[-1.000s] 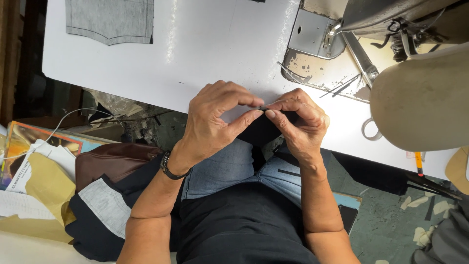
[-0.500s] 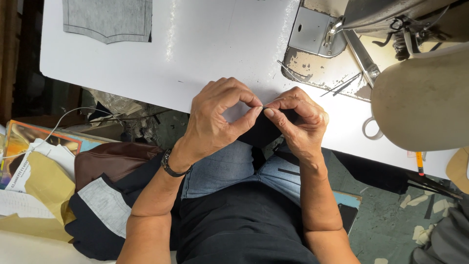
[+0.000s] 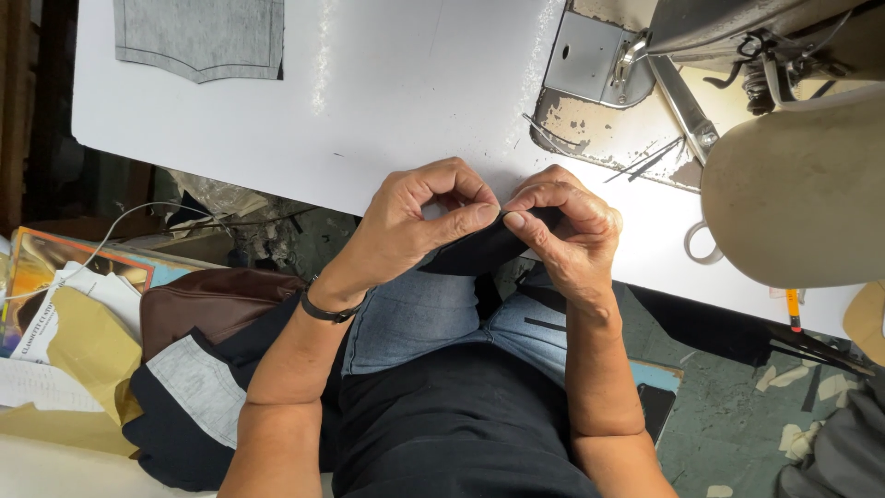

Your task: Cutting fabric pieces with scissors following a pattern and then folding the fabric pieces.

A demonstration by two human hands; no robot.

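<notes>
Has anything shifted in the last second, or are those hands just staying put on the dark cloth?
Hardly anything. The left hand and right hand still pinch the same edge of the black fabric piece at the white table edge, with no visible move. The grey pocket piece and the sewing machine stay put.

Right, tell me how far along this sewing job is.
Looks done: a grey fabric pocket piece lies flat on the white table. In hand: left hand and right hand pinch a small black fabric piece at its edge. Left: the black piece isn't yet under the cream sewing machine.
</notes>
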